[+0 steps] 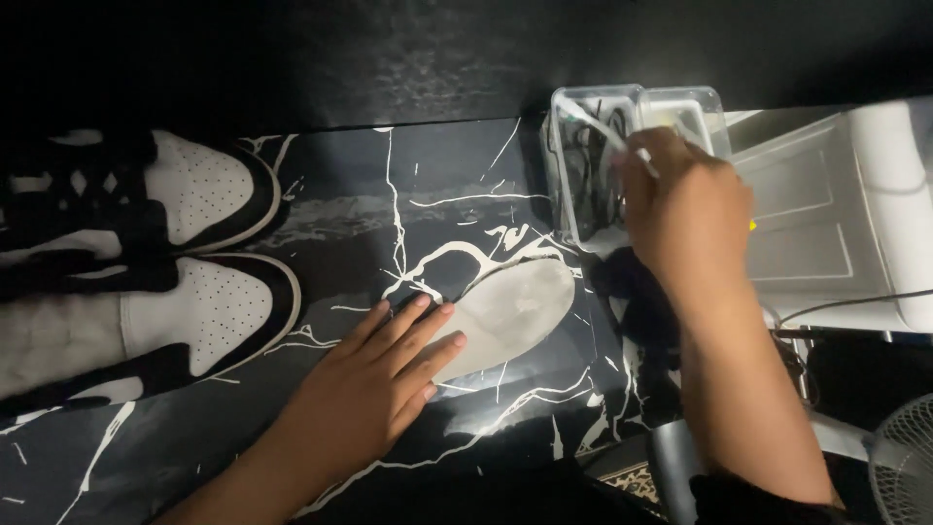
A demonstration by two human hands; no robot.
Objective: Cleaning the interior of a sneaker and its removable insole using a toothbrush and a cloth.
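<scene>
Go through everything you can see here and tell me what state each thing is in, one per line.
Left hand: flat, pressing the grey shoe insole.
Grey shoe insole: out of the shoe, flat on the black marbled table.
Right hand: gripping a thin white tool.
Clear plastic box: open.
Black-and-white sneakers: side by side.

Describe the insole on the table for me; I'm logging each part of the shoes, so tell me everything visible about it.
The insole is a flat, pale grey piece shaped like a foot outline, with a dull, slightly smudged surface. It lies flat on the black marble-patterned table, its rounded toe end pointing toward the clear plastic container. The left hand presses its fingers on the heel end, covering it. Nothing else touches it.
</scene>
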